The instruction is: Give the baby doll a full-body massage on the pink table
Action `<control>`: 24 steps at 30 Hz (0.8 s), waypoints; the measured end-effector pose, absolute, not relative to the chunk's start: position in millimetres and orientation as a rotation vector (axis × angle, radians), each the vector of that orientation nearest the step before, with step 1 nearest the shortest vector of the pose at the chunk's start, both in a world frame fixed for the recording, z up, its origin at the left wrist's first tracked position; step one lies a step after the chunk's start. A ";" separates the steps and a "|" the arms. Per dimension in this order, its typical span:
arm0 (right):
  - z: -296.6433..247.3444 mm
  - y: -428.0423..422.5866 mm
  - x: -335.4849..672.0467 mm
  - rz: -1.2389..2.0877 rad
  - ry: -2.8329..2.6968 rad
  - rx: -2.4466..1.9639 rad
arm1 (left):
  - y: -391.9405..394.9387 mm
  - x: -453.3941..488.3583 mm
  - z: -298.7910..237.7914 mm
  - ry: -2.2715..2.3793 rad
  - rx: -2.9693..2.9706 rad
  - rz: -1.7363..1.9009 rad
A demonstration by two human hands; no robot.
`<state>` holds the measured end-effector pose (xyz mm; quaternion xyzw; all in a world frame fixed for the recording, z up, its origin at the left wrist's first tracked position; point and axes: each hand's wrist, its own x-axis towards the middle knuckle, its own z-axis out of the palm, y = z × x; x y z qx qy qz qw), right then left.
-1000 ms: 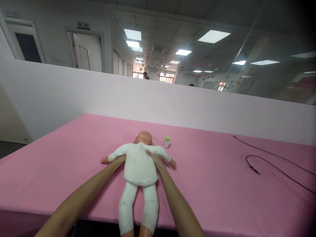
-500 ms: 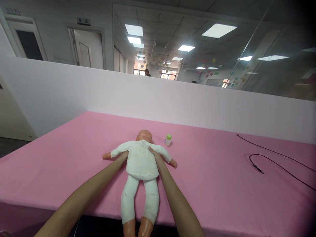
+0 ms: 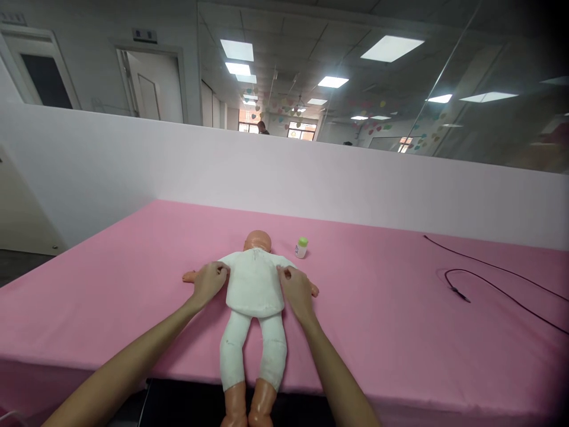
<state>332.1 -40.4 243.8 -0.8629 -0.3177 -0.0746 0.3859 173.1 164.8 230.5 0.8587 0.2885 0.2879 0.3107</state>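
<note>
A baby doll (image 3: 254, 284) with a white cloth body lies on the pink-covered table, the back of its bald head toward me and its arms spread. Its lower legs and feet stick out past the near edge. My left hand (image 3: 210, 283) is closed in a pinch on the white cloth where the doll's left-side arm meets the body. On the other side, my right hand (image 3: 295, 289) pinches the cloth in the same spot, its fingers curled. Both hands cover part of the doll's sleeves. A small white bottle with a green cap (image 3: 301, 248) stands beyond the right sleeve.
The pink tablecloth (image 3: 382, 332) covers the whole table. A thin dark cable (image 3: 493, 279) curves across the right side. Behind the table runs a white low wall (image 3: 311, 178) with glass above it, and a person's head (image 3: 262, 127) shows beyond.
Both hands have come out from under the doll's armpits and up onto its sleeves, with fingers now curled into pinches. The doll lies in nearly the same place.
</note>
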 end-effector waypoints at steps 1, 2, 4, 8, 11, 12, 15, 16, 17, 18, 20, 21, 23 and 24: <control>245.5 -36.6 329.3 -0.198 -0.901 -2.134 | 162.7 175.6 233.4 0.745 2.274 0.811; 245.6 -32.0 326.8 -0.197 -1.008 -2.063 | 159.0 179.9 236.7 0.699 2.290 0.852; 240.7 -22.3 324.0 -0.132 -1.186 -1.987 | 148.7 191.4 242.1 0.532 2.356 0.860; 218.0 -12.9 327.3 -0.035 -1.282 -2.068 | 130.7 207.3 241.3 0.330 2.475 0.724; 205.8 -16.1 330.2 -0.063 -1.295 -2.095 | 126.2 207.0 235.7 0.368 2.498 0.689; 203.9 -17.8 330.2 -0.068 -1.296 -2.099 | 125.7 206.0 234.4 0.382 2.508 0.673; 202.9 -21.9 328.7 -0.052 -1.290 -2.119 | 125.0 205.1 232.8 0.426 2.530 0.614; 203.4 -22.4 328.2 -0.039 -1.286 -2.128 | 124.9 206.0 232.4 0.438 2.529 0.598; 204.0 -22.6 327.8 -0.024 -1.282 -2.136 | 124.9 207.3 231.9 0.444 2.527 0.585; 204.7 -22.5 327.6 -0.008 -1.280 -2.144 | 125.2 209.1 231.1 0.446 2.524 0.580; 206.3 -21.7 327.8 0.034 -1.280 -2.159 | 126.5 212.7 229.0 0.442 2.531 0.582; 207.4 -21.4 328.2 0.059 -1.280 -2.165 | 127.6 214.3 228.0 0.442 2.544 0.578; 210.5 -21.8 328.9 0.112 -1.279 -2.171 | 130.0 216.4 227.3 0.443 2.586 0.555; 212.6 -22.6 329.4 0.133 -1.280 -2.166 | 131.0 216.9 228.1 0.446 2.613 0.539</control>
